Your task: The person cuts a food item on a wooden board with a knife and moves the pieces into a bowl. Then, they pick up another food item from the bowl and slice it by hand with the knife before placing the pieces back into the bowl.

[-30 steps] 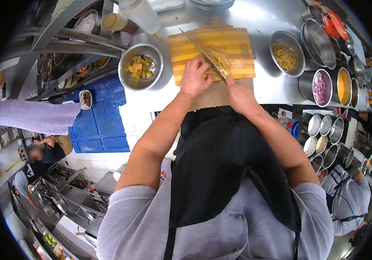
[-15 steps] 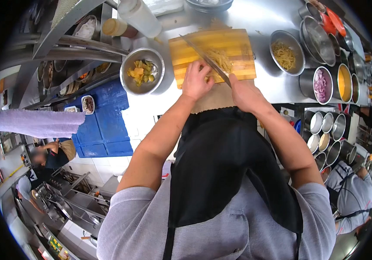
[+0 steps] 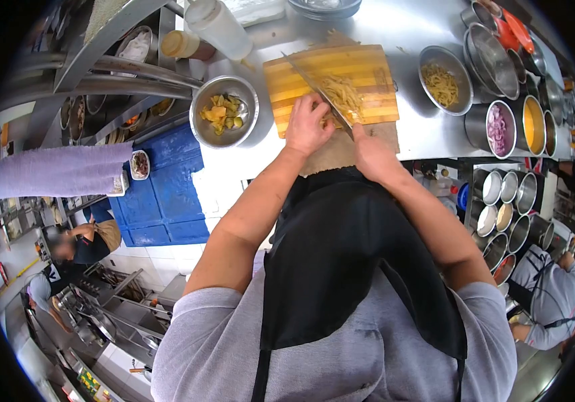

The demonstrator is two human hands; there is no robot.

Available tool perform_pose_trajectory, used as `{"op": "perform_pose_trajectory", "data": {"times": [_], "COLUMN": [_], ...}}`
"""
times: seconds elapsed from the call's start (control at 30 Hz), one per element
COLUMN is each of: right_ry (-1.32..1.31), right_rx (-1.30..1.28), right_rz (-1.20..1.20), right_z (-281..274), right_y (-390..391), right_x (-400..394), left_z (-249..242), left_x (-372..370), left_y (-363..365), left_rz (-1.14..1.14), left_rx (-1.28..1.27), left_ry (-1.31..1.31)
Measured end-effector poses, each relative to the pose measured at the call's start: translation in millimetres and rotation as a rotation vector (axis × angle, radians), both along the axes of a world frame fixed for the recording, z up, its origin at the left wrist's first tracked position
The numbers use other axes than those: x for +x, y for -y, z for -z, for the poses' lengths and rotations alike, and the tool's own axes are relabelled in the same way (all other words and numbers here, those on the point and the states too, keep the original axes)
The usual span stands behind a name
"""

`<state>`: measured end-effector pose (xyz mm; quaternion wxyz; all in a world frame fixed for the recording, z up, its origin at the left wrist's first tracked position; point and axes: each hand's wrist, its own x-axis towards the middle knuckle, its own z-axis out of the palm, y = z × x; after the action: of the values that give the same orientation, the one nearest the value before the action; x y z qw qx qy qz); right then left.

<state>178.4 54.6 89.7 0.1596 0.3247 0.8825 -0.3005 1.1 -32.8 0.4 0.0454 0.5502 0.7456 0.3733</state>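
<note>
A long knife point(image 3: 319, 89) lies slantwise over the striped wooden board point(image 3: 379, 74), its tip toward the upper left. My right hand point(image 3: 373, 154) is wrapped round its handle near the board's lower edge. Left of the blade, my left hand point(image 3: 309, 125) has its fingers curled down on yellowish pieces at the board's lower part; the fingers hide most of what they press. To the blade's right lies a pile of thin yellowish strips point(image 3: 343, 92). Brown cloth or paper point(image 3: 383, 134) sticks out under the board's near edge.
Left of the board stands a metal bowl point(image 3: 251, 120) with yellow-green chunks. On the right are a bowl of strips point(image 3: 465, 104) and a pot of chopped purple onion point(image 3: 500, 130). Bottles point(image 3: 219, 30) stand upper left. Co-workers are at the far left point(image 3: 89, 241) and far right point(image 3: 547, 291).
The strips right of the blade are spread in a larger, clearer pile. Both hands and the knife show only a slight shift. The view has moved a little, and the lilac cloth hangs differently.
</note>
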Motion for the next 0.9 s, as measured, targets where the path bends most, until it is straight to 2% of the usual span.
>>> {"op": "perform_pose_trajectory", "data": {"times": [0.1,0.17,0.23,0.3,0.4,0.47,0.67,0.8,0.9], "right_ry": [-0.03,-0.003,0.006,0.022,0.09,0.146,0.246,0.221,0.114], "right_rx": [0.033,-0.029,0.018,0.052,0.021,0.027,-0.034,-0.024,0.023], "right_rz": [0.0,-0.043,-0.079,-0.117,-0.114,-0.141,-0.098,-0.126,-0.128], "right_z": [18,3,-18,-38,-52,-45,-85,-69,-26], "right_y": [-8,-25,-34,-34,-31,-31,-26,-22,-11], "right_x": [-10,-13,-18,-23,-37,-43,-44,-19,-12], "left_z": [-2,-5,-10,-12,-11,-10,-5,-6,-3], "left_x": [-2,-2,-10,-17,-24,-25,-24,-23,-24], "left_y": [1,5,5,9,11,9,7,7,6], "left_rz": [0.021,0.038,0.05,0.053,0.073,0.099,0.113,0.104,0.101], "left_rx": [-0.007,-0.008,-0.003,0.052,0.093,0.1,0.122,0.114,0.093], "left_ry": [0.007,0.023,0.036,0.193,0.038,0.036,0.034,0.01,0.016]}}
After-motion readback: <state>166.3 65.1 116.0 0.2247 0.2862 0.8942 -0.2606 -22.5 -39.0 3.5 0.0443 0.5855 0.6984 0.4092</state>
